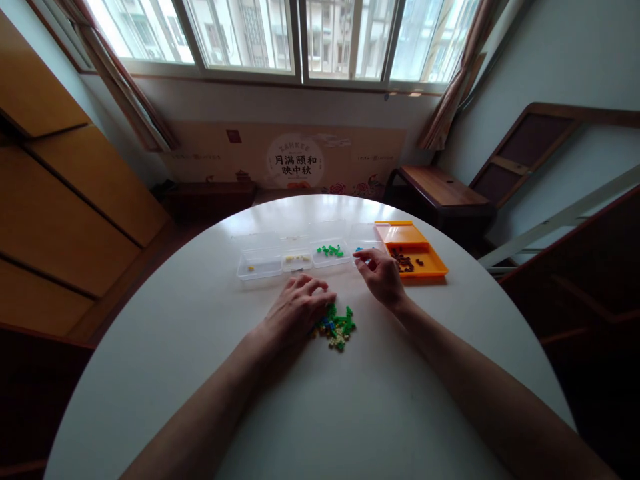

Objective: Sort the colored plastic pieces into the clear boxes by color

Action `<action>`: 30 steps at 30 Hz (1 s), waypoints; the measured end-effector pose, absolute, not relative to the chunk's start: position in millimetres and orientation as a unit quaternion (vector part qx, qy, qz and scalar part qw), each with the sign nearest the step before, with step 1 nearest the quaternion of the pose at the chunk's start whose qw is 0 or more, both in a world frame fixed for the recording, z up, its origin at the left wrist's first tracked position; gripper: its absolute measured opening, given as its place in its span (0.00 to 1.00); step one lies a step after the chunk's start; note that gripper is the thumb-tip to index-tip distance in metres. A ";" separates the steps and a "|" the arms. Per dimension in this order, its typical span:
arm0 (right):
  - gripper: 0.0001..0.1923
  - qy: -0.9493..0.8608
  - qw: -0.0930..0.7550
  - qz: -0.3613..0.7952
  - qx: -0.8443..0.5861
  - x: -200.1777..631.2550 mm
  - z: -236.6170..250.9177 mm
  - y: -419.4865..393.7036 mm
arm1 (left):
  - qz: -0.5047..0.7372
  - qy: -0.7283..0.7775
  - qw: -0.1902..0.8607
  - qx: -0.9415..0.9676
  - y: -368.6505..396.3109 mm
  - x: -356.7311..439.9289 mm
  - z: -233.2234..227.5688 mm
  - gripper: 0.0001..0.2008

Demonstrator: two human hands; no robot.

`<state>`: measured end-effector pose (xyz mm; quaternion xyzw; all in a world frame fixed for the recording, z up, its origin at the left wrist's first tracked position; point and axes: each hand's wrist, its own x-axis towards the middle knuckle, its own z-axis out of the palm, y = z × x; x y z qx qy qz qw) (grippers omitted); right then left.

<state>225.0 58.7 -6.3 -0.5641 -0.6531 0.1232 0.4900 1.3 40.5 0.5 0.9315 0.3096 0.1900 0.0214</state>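
Right hand (383, 275) bent by blue pieces (359, 250), left hand (299, 301) curled at mixed pile (343, 327); can't tell if either grips.
Pile on near side, likely for easy reach; clear boxes (261, 271), orange box (434, 269) in far row, seemingly one color each.

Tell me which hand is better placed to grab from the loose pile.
Probably the left hand: it is at the loose pile, while the right hand is by the orange case.

On my remote feed I record daylight through a wide window (300, 41), flanked by curtains (123, 83), a printed panel (295, 159) beneath, wooden cabinet doors (55, 200) at left.
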 end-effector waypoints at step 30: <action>0.08 -0.720 0.388 0.355 -0.453 188.1 -5.3 34.2 | 0.369 0.356 -0.049 0.857 42.9 -0.3 0.9 0.07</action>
